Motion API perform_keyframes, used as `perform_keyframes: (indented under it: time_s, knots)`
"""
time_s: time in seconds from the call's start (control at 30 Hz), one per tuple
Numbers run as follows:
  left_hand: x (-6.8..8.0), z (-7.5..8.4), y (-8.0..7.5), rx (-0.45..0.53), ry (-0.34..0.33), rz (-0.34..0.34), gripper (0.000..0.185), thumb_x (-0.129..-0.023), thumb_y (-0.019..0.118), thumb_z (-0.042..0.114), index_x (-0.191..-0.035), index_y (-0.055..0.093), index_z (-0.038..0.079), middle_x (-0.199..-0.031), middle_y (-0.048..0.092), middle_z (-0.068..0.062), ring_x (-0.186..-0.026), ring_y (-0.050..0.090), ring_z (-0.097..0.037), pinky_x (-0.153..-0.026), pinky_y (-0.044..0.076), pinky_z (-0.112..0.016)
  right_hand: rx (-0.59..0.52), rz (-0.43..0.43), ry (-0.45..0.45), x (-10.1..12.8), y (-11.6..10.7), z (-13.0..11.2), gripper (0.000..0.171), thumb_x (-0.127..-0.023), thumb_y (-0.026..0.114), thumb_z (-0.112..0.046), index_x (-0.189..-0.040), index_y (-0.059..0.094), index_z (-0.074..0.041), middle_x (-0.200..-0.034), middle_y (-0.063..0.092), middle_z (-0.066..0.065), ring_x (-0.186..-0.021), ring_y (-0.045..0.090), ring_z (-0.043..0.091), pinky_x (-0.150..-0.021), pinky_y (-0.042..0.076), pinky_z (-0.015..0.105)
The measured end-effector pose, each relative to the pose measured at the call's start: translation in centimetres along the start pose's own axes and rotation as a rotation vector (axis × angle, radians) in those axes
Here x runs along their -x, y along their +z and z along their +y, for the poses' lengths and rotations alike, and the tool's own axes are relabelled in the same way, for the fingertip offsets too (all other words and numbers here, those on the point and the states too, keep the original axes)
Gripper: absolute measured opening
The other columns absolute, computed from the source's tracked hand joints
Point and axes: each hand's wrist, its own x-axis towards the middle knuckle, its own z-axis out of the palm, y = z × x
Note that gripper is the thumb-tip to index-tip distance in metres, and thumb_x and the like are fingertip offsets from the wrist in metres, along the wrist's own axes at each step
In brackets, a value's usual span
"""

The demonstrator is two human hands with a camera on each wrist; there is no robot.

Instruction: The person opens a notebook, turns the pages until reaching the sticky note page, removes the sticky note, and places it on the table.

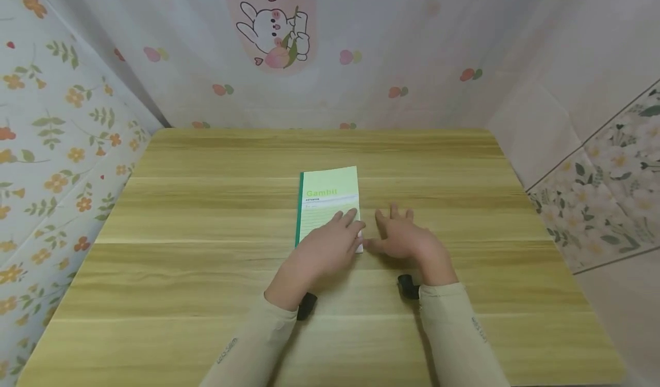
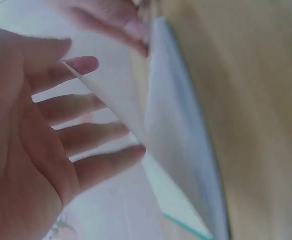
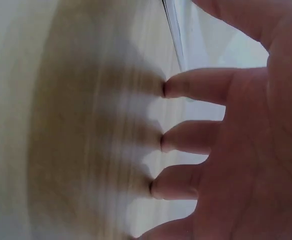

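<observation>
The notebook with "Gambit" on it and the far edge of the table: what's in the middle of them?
Just bare wooden tabletop: the head view shows nothing lying between the notebook and the far edge.

Both hands [image 1: 332,242] [image 1: 404,239] forward, fingers [image 3: 201,86] apart

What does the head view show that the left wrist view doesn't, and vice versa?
Only head: the rabbit drawing, the "Gambit" title and both sleeves.

Only left wrist: the palm of the left hand, and the pale surface beneath a raised sheet.

Both: the notebook, the left hand, part or all of the right hand, and the wooden tabletop.
</observation>
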Motion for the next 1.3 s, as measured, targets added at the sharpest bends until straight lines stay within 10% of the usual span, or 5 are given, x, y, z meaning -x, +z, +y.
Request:
perform_keyframes:
  time_s: [0.17,0.53,0.8,1.0,1.3]
  knots:
    - [1.4,-0.6,-2.3,0.056,0.011,0.175,0.039,-0.112,0.055,0.029,-0.142,0.062,0.005,-0.166,0.046,-0.022,-0.105,0.078,-0.040,-0.096,0.062,-0.049,-0.013,-0.011,-0.021,-0.5,0.0,0.0,0.095,-0.105,0.051,-0.065,-0.169,0.021,-0.002,-0.172,-0.005,0.038,-0.152,-0.007,0.072,-0.115,0.012,0.090]
    - [6.1,-4.6,-6.4,0.145,-0.188,0.416,0.046,-0.104,0.043,0.002,-0.148,0.055,0.004,-0.166,0.044,-0.024,-0.113,0.074,-0.048,-0.082,0.061,-0.056,0.030,0.072,0.064,-0.6,1.1,-0.7,0.105,-0.096,0.065,-0.068,-0.170,0.024,-0.006,-0.176,-0.001,0.032,-0.158,-0.002,0.067,-0.110,0.016,0.094]
    - [8.0,-8.3,-5.9,-0.014,-0.413,0.302,0.059,-0.098,0.045,-0.002,-0.157,0.047,0.001,-0.172,0.026,-0.032,-0.097,0.072,-0.047,-0.058,0.054,-0.046,0.016,0.076,0.068,-0.4,1.5,-0.7,0.104,-0.097,0.065,-0.067,-0.170,0.023,-0.006,-0.176,-0.002,0.033,-0.159,-0.004,0.064,-0.112,0.013,0.093]
    - [7.8,-10.0,-3.5,-0.090,-0.535,0.140,0.062,-0.110,0.046,0.026,-0.158,0.037,-0.012,-0.171,0.013,-0.041,-0.157,0.026,-0.059,-0.117,0.038,-0.076,0.025,0.086,0.053,-0.5,1.3,-0.6,0.102,-0.098,0.064,-0.066,-0.170,0.022,-0.007,-0.176,-0.002,0.032,-0.160,-0.004,0.063,-0.114,0.014,0.092]
    - [3.9,-9.2,-1.2,0.054,-0.290,-0.033,0.063,-0.114,0.042,0.034,-0.167,0.031,0.005,-0.178,0.016,-0.021,-0.164,0.012,-0.052,-0.125,0.017,-0.079,0.026,0.067,0.061,-0.5,1.2,-0.3,0.101,-0.099,0.064,-0.064,-0.171,0.020,-0.008,-0.176,-0.005,0.031,-0.160,-0.005,0.063,-0.113,0.015,0.092]
